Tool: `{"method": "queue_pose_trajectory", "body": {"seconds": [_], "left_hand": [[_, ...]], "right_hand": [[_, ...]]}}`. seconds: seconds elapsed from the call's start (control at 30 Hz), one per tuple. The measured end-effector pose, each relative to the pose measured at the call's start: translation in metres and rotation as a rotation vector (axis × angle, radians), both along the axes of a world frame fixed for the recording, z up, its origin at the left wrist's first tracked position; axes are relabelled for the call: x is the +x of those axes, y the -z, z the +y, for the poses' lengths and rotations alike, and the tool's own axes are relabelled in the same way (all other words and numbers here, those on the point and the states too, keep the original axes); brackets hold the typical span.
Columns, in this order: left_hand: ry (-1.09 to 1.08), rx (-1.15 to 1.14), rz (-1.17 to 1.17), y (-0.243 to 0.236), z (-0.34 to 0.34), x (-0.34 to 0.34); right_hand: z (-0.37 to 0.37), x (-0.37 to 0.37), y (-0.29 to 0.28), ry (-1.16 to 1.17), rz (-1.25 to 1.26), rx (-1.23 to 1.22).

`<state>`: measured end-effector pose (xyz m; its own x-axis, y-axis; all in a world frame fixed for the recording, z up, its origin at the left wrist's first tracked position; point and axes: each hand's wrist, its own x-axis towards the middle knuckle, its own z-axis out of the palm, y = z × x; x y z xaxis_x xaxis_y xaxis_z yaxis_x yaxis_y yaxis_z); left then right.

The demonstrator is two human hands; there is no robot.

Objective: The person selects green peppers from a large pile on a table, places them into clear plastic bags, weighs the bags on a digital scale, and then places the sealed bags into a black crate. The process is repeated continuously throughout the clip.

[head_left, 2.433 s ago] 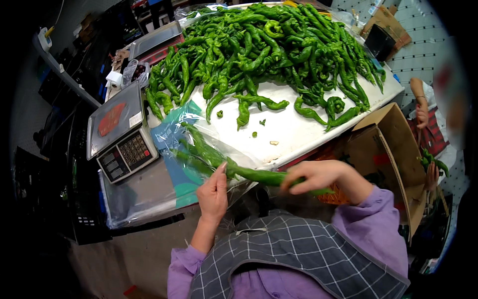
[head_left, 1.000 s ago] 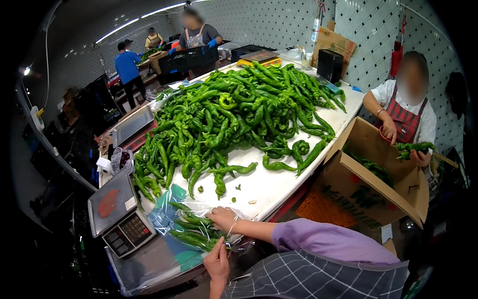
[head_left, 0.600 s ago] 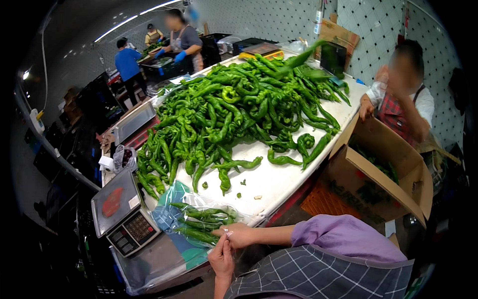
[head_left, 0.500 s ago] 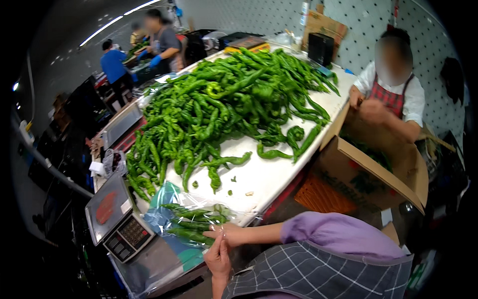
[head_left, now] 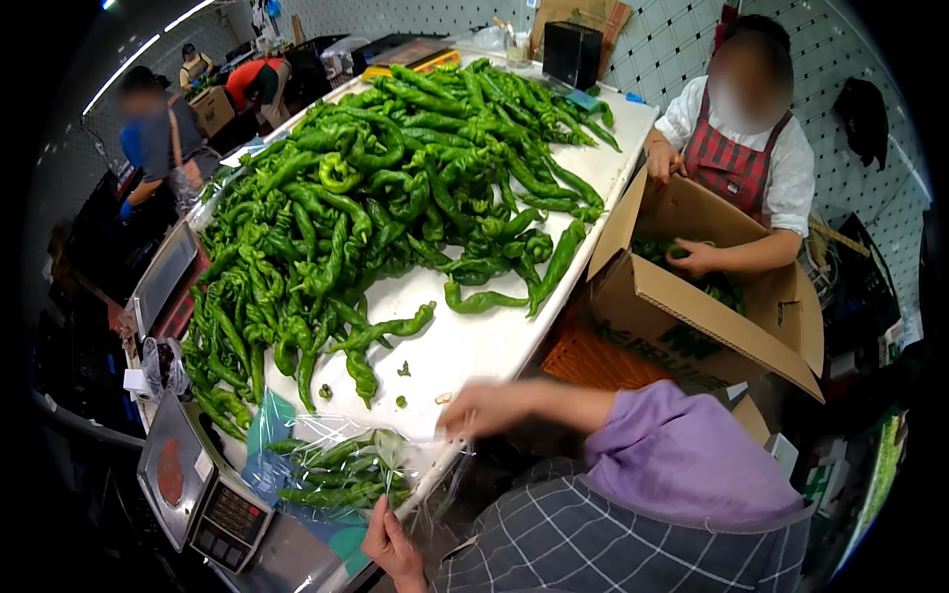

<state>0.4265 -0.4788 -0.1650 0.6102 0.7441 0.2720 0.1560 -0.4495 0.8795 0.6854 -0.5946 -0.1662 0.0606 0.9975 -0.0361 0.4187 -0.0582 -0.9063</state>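
A clear plastic bag with several long green peppers inside lies at the near left corner of the table. My left hand pinches the near edge of this bag between thumb and fingers. My right hand, smeared by motion, hovers beside the bag over the table's near edge; its fingers are not clear. A big heap of green peppers covers most of the white tabletop, with a few loose peppers and green scraps in front.
A digital scale stands left of the bag. To the right, a co-worker in a checked apron has one hand inside an open cardboard box holding green peppers. Under the box is an orange crate. Other people work in the far left background.
My right hand has come away from the bag, while my left hand keeps the bag's edge. The co-worker's hand has gone down into the box. The whole view has shifted.
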Motion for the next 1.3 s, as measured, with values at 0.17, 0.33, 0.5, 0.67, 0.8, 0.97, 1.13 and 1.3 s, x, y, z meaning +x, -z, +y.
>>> {"method": "queue_pose_trajectory", "body": {"seconds": [0.17,0.33,0.5,0.67,0.8,0.97,1.13,1.3], "left_hand": [[-0.028,-0.016,0.052,0.001,-0.001,0.007],[-0.013,-0.061,0.124,-0.002,0.001,0.019],[-0.043,-0.022,0.092,-0.001,-0.003,0.018],[0.013,-0.024,0.060,-0.006,-0.004,0.016],[0.061,0.031,0.101,-0.006,-0.002,0.003],[0.119,0.060,0.067,-0.014,0.000,-0.013],[0.124,-0.210,-0.009,-0.013,0.012,-0.011],[0.108,-0.232,-0.057,-0.011,0.013,-0.029]], "right_hand": [[-0.030,0.131,0.006,1.034,-0.681,0.030],[-0.019,0.205,0.015,1.232,-0.878,-0.070],[0.003,0.221,0.016,1.111,-0.908,-0.373],[-0.014,0.199,-0.009,1.150,-0.882,-0.058],[-0.023,0.139,-0.044,1.291,-0.346,0.569],[-0.061,0.057,-0.058,1.016,0.866,0.703],[-0.099,-0.034,-0.051,0.583,1.059,0.691],[-0.070,-0.110,-0.033,0.405,0.189,0.353]]}}
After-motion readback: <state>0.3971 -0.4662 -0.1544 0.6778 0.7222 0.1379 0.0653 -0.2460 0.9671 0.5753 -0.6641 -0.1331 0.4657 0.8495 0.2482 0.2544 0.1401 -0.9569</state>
